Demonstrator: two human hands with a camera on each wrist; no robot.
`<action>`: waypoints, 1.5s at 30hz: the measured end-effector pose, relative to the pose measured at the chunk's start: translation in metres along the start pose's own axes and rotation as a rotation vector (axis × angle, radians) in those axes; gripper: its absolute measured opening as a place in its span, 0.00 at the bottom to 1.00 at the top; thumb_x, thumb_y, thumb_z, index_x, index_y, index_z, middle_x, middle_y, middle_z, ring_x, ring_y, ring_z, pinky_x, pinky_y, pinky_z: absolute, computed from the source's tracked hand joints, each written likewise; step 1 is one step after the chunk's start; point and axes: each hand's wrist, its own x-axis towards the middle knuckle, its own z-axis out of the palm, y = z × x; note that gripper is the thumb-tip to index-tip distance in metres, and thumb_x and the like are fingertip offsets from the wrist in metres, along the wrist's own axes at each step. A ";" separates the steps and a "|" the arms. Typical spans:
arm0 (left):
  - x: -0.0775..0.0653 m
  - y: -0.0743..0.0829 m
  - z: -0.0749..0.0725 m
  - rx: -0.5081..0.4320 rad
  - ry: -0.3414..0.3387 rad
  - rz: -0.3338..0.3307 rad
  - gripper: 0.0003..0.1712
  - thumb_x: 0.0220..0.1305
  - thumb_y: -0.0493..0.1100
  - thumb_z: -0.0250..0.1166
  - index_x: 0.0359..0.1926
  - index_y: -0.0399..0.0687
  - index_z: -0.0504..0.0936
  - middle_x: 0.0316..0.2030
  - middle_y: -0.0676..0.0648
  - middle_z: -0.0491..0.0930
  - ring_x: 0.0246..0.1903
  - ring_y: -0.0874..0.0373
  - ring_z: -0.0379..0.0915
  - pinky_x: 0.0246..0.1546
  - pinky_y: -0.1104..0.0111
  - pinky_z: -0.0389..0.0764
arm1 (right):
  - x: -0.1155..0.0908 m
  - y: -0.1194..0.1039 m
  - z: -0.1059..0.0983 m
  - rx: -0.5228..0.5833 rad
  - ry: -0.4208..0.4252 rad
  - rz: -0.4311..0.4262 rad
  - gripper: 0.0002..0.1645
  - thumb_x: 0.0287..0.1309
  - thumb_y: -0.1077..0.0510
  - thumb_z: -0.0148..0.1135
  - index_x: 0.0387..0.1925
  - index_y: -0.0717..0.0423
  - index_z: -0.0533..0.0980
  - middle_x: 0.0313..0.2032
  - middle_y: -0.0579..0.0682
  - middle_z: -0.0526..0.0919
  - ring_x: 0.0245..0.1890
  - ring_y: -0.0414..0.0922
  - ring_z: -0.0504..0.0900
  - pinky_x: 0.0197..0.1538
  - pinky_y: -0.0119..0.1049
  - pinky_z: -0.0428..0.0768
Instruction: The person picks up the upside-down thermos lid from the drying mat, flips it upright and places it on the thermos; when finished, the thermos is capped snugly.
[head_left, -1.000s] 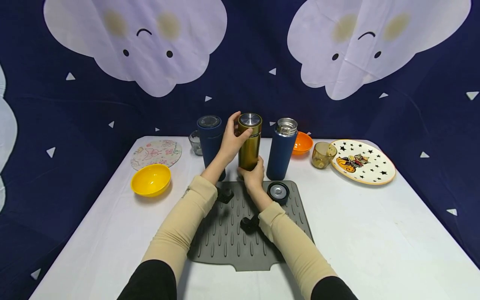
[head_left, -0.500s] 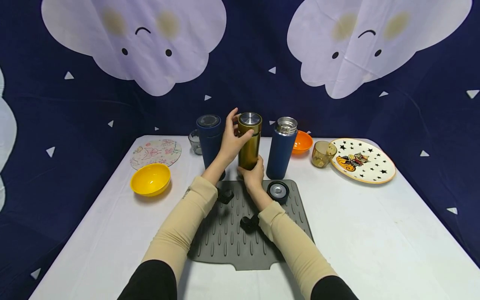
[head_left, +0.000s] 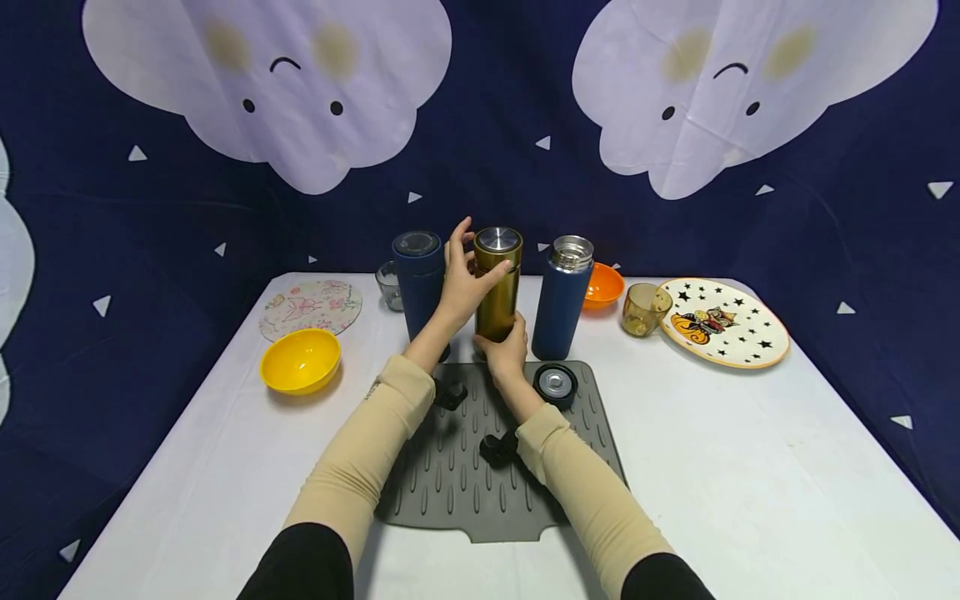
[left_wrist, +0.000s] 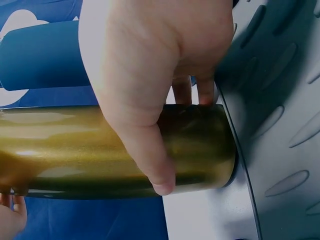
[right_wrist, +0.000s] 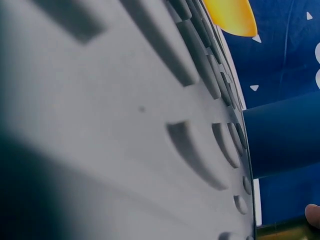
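Note:
A gold thermos (head_left: 497, 308) with a silver-topped lid (head_left: 498, 240) stands upright at the far edge of the grey ridged mat (head_left: 465, 492). My left hand (head_left: 461, 292) holds it at the lid, thumb across the front and fingers on the left side. Low on the body, my right hand (head_left: 507, 352) grips it with the thumb in front; some fingers are hidden behind. The left wrist view shows a thumb lying across the gold thermos (left_wrist: 75, 150) near its base. To the right stands a lidless blue thermos (head_left: 561, 308); to the left, a lidded blue thermos (head_left: 420, 283).
A black lid (head_left: 556, 383) lies on the mat. At left are a yellow bowl (head_left: 302, 362), a patterned round mat (head_left: 313, 307) and a clear glass (head_left: 388, 287). At right sit an orange bowl (head_left: 604, 287), an amber glass (head_left: 643, 312) and a starred plate (head_left: 738, 337).
My left thumb has shifted slightly to the right across the lid, and its raised finger slightly to the left. My right hand and the gold thermos stay in place.

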 end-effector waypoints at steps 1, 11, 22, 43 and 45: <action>0.000 0.000 0.000 0.019 0.009 0.005 0.48 0.56 0.43 0.65 0.71 0.52 0.45 0.61 0.39 0.53 0.53 0.49 0.67 0.51 0.61 0.69 | 0.000 0.000 0.000 0.003 0.000 0.000 0.46 0.44 0.65 0.70 0.65 0.53 0.58 0.59 0.59 0.66 0.59 0.55 0.65 0.62 0.47 0.62; -0.001 -0.006 0.000 -0.004 -0.010 0.049 0.44 0.57 0.45 0.57 0.71 0.49 0.45 0.61 0.41 0.61 0.51 0.49 0.67 0.50 0.61 0.69 | -0.002 0.000 -0.001 0.017 -0.007 -0.001 0.46 0.45 0.65 0.69 0.65 0.53 0.58 0.58 0.59 0.66 0.59 0.56 0.65 0.61 0.48 0.62; -0.002 -0.006 0.000 0.033 -0.019 0.045 0.42 0.59 0.45 0.55 0.71 0.50 0.44 0.59 0.39 0.64 0.49 0.48 0.68 0.48 0.60 0.70 | 0.000 0.001 0.000 0.005 0.006 -0.003 0.45 0.44 0.65 0.70 0.64 0.54 0.59 0.58 0.59 0.67 0.58 0.55 0.66 0.61 0.48 0.62; -0.001 -0.003 0.003 0.070 0.039 -0.015 0.41 0.54 0.44 0.63 0.66 0.44 0.55 0.58 0.40 0.59 0.52 0.51 0.66 0.50 0.62 0.70 | -0.001 0.000 -0.001 -0.007 -0.007 0.003 0.46 0.45 0.64 0.70 0.65 0.53 0.58 0.59 0.60 0.66 0.59 0.56 0.65 0.61 0.48 0.62; -0.001 -0.001 0.004 0.087 0.052 0.002 0.46 0.52 0.45 0.68 0.67 0.46 0.52 0.57 0.40 0.56 0.53 0.50 0.65 0.51 0.61 0.70 | -0.001 -0.001 -0.001 -0.006 -0.008 0.001 0.46 0.45 0.64 0.70 0.65 0.53 0.58 0.59 0.60 0.66 0.59 0.56 0.65 0.61 0.48 0.62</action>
